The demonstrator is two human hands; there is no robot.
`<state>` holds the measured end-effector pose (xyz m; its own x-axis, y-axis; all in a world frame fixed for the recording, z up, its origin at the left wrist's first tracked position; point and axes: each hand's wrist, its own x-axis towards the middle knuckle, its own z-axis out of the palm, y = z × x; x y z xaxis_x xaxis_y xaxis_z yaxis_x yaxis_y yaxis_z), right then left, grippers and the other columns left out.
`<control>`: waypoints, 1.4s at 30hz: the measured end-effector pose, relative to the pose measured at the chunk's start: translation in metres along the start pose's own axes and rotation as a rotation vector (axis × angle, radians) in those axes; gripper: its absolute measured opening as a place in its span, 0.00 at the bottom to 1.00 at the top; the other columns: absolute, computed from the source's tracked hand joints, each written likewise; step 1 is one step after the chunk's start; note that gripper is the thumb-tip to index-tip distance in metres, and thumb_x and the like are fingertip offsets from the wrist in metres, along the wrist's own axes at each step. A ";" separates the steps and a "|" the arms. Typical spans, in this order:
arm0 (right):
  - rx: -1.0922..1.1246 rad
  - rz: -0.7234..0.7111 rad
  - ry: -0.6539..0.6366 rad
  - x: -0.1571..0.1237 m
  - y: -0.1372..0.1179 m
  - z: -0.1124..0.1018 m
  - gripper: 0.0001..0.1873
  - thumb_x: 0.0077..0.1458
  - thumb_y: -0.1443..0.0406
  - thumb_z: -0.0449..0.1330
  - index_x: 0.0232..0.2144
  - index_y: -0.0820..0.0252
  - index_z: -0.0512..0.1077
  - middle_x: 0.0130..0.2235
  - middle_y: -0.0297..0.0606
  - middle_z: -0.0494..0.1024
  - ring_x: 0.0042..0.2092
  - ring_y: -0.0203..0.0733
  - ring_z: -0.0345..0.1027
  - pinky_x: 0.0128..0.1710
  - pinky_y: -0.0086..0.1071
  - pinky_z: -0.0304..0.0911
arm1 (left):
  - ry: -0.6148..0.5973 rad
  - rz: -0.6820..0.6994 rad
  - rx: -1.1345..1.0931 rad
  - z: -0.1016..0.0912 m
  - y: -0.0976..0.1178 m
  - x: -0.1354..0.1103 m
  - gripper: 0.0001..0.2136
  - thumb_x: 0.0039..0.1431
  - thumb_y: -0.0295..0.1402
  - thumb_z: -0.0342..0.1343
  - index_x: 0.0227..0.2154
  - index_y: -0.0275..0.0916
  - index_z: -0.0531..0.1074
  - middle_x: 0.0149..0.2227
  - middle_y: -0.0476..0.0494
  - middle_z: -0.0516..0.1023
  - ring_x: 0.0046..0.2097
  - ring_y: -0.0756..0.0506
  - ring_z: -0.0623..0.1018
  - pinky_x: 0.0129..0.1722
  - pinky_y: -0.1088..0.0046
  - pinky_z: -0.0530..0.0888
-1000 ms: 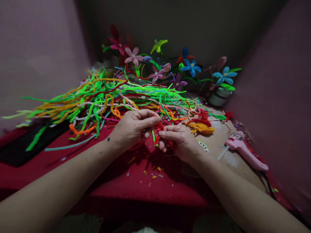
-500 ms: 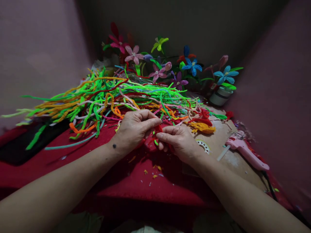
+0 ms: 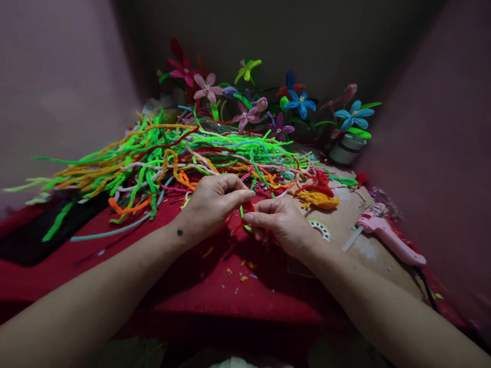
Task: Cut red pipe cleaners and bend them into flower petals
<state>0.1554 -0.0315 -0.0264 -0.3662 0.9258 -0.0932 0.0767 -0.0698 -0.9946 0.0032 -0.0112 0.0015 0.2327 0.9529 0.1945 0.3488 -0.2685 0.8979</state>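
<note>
My left hand [image 3: 213, 202] and my right hand [image 3: 282, 222] meet over a red cloth [image 3: 215, 286], fingertips almost touching. Both pinch a small red and green pipe-cleaner piece [image 3: 247, 209] held between them; most of it is hidden by the fingers. Just beyond the hands spreads a big heap of loose pipe cleaners [image 3: 161, 156], mostly green, orange and red.
A pink glue gun [image 3: 383, 237] lies on a brown board [image 3: 356, 245] to the right, with its cord trailing toward me. Finished pipe-cleaner flowers [image 3: 249, 102] stand at the back, next to a small jar [image 3: 347, 148]. Snipped bits litter the cloth near me. Walls close in on both sides.
Both hands have shifted slightly while working the red and green piece; the right thumb and forefinger have drawn closer to the left fingertips. Nothing else has moved.
</note>
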 end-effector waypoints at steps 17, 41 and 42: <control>0.448 0.084 -0.123 0.008 0.009 -0.002 0.11 0.44 0.63 0.65 0.19 0.66 0.73 0.19 0.35 0.75 0.19 0.29 0.64 0.20 0.23 0.57 | -0.090 -0.195 -0.360 0.000 0.000 -0.003 0.10 0.46 0.32 0.61 0.17 0.32 0.69 0.14 0.54 0.63 0.17 0.58 0.58 0.16 0.82 0.54; 0.227 -0.042 0.191 0.005 0.004 0.001 0.12 0.44 0.62 0.64 0.20 0.63 0.67 0.17 0.31 0.70 0.17 0.28 0.58 0.17 0.23 0.53 | -0.085 0.258 0.343 -0.003 -0.013 -0.006 0.07 0.50 0.30 0.53 0.19 0.37 0.69 0.19 0.51 0.66 0.25 0.52 0.65 0.27 0.75 0.60; 0.215 -0.047 0.202 0.005 0.003 0.001 0.12 0.44 0.62 0.64 0.20 0.63 0.67 0.17 0.31 0.70 0.17 0.28 0.58 0.17 0.23 0.52 | -0.052 0.305 0.397 -0.003 -0.013 -0.006 0.08 0.51 0.30 0.53 0.19 0.37 0.70 0.20 0.51 0.67 0.25 0.52 0.65 0.28 0.75 0.60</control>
<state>0.1533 -0.0276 -0.0301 -0.1709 0.9836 -0.0576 -0.1416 -0.0824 -0.9865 -0.0055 -0.0131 -0.0104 0.4196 0.8168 0.3958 0.5737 -0.5766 0.5817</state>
